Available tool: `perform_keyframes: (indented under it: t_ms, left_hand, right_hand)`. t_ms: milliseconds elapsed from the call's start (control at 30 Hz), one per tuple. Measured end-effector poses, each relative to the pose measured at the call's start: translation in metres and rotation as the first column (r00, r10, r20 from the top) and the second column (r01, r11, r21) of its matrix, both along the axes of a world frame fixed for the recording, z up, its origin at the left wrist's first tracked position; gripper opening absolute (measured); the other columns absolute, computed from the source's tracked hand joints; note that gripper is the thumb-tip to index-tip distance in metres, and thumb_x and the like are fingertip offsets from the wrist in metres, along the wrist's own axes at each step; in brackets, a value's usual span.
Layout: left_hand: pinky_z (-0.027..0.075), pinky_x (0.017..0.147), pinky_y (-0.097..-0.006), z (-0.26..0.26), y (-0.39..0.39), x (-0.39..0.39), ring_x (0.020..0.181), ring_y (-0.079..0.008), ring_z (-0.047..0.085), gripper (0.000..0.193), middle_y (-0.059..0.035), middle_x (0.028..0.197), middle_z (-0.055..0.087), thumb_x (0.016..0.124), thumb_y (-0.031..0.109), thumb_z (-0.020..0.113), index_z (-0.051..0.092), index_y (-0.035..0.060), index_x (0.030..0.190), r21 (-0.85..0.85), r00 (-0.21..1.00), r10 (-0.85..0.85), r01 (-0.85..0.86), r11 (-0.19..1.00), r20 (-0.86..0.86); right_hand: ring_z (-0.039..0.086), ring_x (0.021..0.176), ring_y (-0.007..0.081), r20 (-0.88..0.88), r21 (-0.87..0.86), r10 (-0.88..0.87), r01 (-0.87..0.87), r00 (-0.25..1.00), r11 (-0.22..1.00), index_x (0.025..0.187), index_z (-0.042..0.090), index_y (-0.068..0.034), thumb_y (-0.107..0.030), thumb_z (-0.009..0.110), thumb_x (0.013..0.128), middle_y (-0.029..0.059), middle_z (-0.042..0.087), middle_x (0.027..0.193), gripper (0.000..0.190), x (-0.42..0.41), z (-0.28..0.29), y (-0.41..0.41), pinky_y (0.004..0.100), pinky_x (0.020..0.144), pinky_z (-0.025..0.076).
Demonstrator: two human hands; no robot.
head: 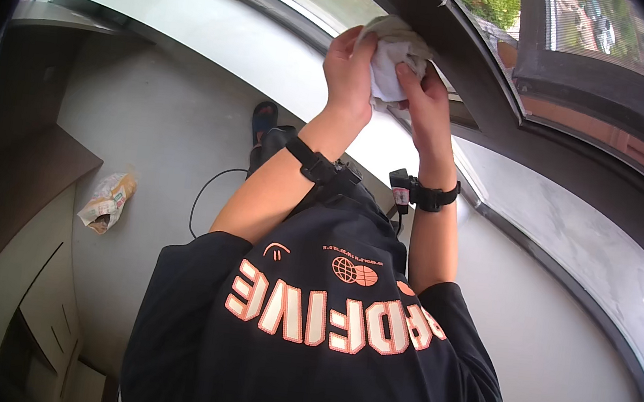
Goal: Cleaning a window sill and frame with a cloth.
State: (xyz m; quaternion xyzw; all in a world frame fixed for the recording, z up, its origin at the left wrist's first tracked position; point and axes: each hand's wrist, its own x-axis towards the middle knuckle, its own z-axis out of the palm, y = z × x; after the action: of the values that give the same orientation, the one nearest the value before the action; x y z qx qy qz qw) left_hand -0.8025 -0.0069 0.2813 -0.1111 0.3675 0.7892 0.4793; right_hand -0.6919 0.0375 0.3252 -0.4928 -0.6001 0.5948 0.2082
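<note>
A crumpled white cloth (390, 69) is bunched between my two hands, up by the dark window frame (463, 56). My left hand (349, 76) grips its left side, with the thumb along the edge. On the other side my right hand (425, 102) pinches the cloth, thumb on top and the other fingers partly hidden behind it. Below the hands runs a white window sill (242, 64). Whether the cloth touches the frame, I cannot tell.
Black straps with small devices circle both wrists, and a thin cable (197, 199) hangs beside my body. A plastic bag (109, 200) lies on the grey floor (159, 111) near cabinets (46, 265). An angled window sash (597, 83) stands at upper right.
</note>
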Motion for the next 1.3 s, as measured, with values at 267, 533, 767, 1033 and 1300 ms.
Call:
perform_keyframes:
  t_ms: [267, 533, 767, 1033, 1300]
  left_hand:
    - [0.056, 0.091, -0.0362, -0.051, -0.004, 0.041, 0.108, -0.0238, 0.065, 0.038, -0.0162, 0.126, 0.063, 0.100, 0.011, 0.063, 0.051, -0.0030, 0.133, -0.183, 0.968, -0.195, 0.222, 0.958, 0.156]
    - [0.056, 0.099, -0.0404, -0.036, 0.023, 0.112, 0.116, -0.0273, 0.067, 0.049, -0.0154, 0.129, 0.065, 0.094, 0.003, 0.061, 0.050, 0.0033, 0.142, 0.419, 0.815, -0.544, 0.430, 0.800, 0.202]
    - [0.051, 0.110, -0.0430, -0.020, 0.015, 0.117, 0.123, -0.0313, 0.063, 0.073, -0.0168, 0.137, 0.060, 0.075, -0.004, 0.050, 0.047, 0.0048, 0.148, 0.615, 0.697, -0.625, 0.331, 0.716, 0.352]
    - [0.052, 0.110, -0.0438, 0.012, 0.002, 0.093, 0.126, -0.0322, 0.060, 0.081, -0.0192, 0.139, 0.057, 0.072, -0.005, 0.045, 0.043, 0.0036, 0.152, 0.511, 0.739, -0.574, 0.361, 0.780, 0.354]
    - [0.054, 0.103, -0.0422, 0.028, -0.009, 0.037, 0.117, -0.0304, 0.063, 0.071, -0.0167, 0.130, 0.061, 0.076, -0.003, 0.046, 0.048, 0.0074, 0.146, 0.523, 0.829, -0.519, 0.354, 0.776, 0.209]
  right_hand:
    - [0.064, 0.081, 0.0139, 0.229, -0.080, 0.075, -0.058, 0.970, 0.995, 0.135, 0.055, 0.006, -0.026, 0.068, 0.097, 0.0096, 0.070, 0.107, 0.051, 0.039, -0.012, -0.009, 0.0285, 0.067, 0.053]
    - [0.067, 0.102, 0.0179, -0.235, -0.403, -0.545, 0.430, 0.804, 0.808, 0.131, 0.058, 0.004, -0.012, 0.055, 0.107, 0.0103, 0.068, 0.122, 0.029, 0.140, -0.003, -0.030, 0.0301, 0.081, 0.053]
    - [0.060, 0.126, 0.0276, -0.432, -0.421, -0.518, 0.342, 0.738, 0.840, 0.143, 0.049, 0.002, -0.007, 0.051, 0.106, 0.0146, 0.060, 0.138, 0.038, 0.150, -0.008, -0.032, 0.0454, 0.110, 0.047]
    - [0.054, 0.134, 0.0280, -0.420, -0.359, -0.468, 0.331, 0.777, 0.873, 0.149, 0.042, 0.001, -0.010, 0.049, 0.108, 0.0151, 0.054, 0.147, 0.043, 0.128, 0.000, -0.037, 0.0469, 0.113, 0.044]
    - [0.058, 0.130, 0.0240, -0.507, -0.375, -0.371, 0.189, 0.778, 0.908, 0.149, 0.047, -0.006, -0.012, 0.056, 0.105, 0.0091, 0.058, 0.144, 0.045, 0.074, 0.010, -0.037, 0.0403, 0.106, 0.048]
